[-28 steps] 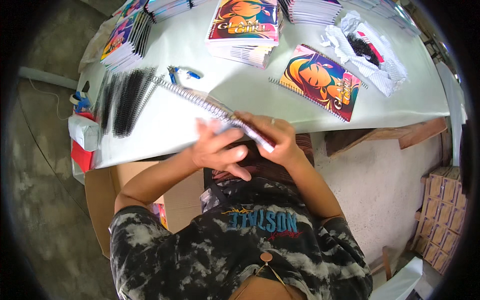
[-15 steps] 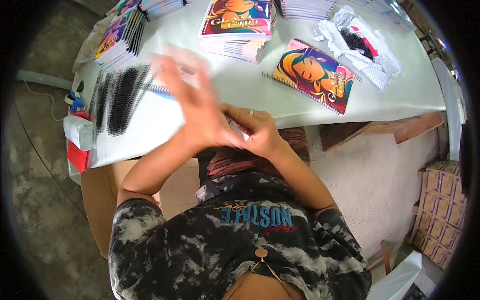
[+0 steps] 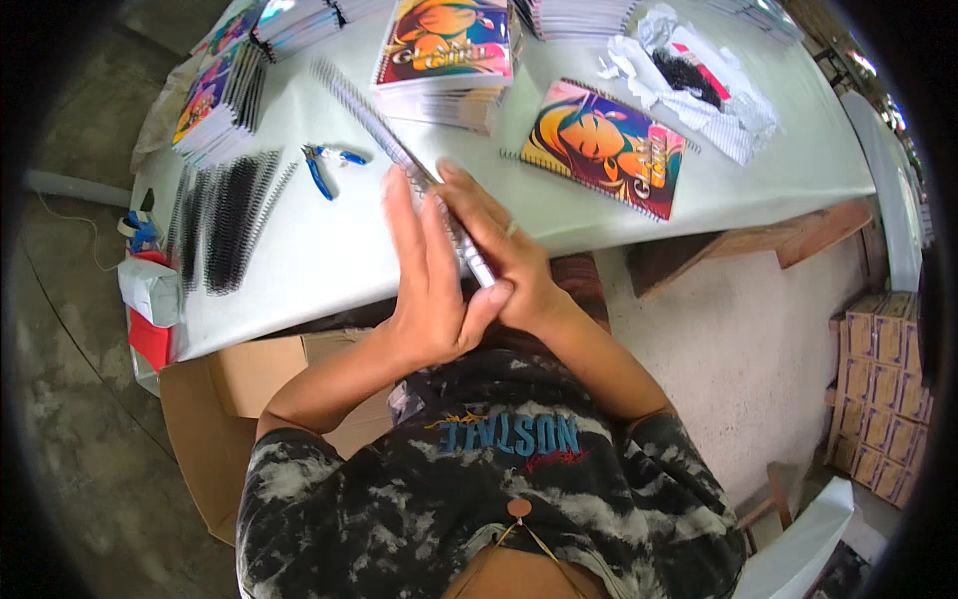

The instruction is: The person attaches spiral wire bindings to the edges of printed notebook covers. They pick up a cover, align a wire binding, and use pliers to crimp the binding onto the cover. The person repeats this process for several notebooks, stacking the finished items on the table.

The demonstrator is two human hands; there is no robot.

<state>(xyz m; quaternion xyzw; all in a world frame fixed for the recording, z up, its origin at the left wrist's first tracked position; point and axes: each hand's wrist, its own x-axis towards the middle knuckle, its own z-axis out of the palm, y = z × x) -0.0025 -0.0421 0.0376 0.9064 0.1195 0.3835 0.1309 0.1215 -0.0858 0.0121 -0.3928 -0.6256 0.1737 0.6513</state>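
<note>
1. Holding a spiral-bound notebook (image 3: 384,135) edge-on above the near side of the table (image 3: 329,265), slanted from far left to near right. Cover hidden; coil-like edge blurred.
2. Right hand (image 3: 509,260): clenched on the near end of the notebook, fingers partly hidden.
3. Left hand (image 3: 429,290): fingers straight, laid flat along the left side, not clasping. Contact at the fingertips unclear for blur.
4. Possible slip: near end gripped on one side only, far end unsupported. Likely cause: right grip loosening. Could drop onto the table's near edge, or into the open cardboard box (image 3: 259,379) below left.
5. Possible knock: far end close, in view, to the central notebook stack (image 3: 446,50); actual gap not discernible. Likely cause: a swing to the right.
6. Possible coil damage: bent or flattened turns from pressing unevenly between both palms.
7. Possible snag: coil ends jutting past both sides of the flat notebook (image 3: 609,145) at right. Likely cause: a brushing forearm.
8. Possible scatter: blue-handled pliers (image 3: 319,180) lying just beside loose black coils (image 3: 228,230) at left. Likely cause: a low sweep of the left hand.
</note>
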